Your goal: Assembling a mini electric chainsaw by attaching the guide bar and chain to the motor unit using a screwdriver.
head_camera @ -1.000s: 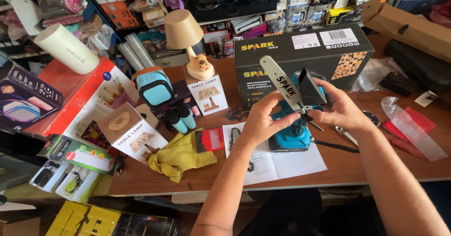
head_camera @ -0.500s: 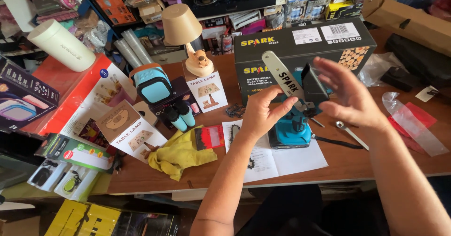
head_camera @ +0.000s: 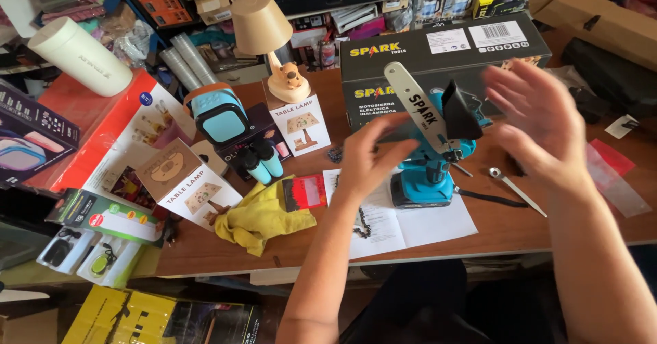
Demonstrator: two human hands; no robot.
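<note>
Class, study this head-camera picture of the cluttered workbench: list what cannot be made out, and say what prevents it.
1. Right hand: motion-blurred, so its fingers' pose is unclear.
2. Blue chainsaw: its rear handle is hidden behind the left hand.
3. Saw chain: its links are too small to read.
4. Yellow box: cut off by the bottom edge.

Glossy teal plastic saw (head_camera: 426, 180), seemingly matt metal bar (head_camera: 417, 108).

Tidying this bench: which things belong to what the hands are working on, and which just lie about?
In use: left hand, right hand, blue mini chainsaw, saw chain, wrench, instruction sheet.

Lying about: lamp, yellow cloth, white tumbler.
</note>
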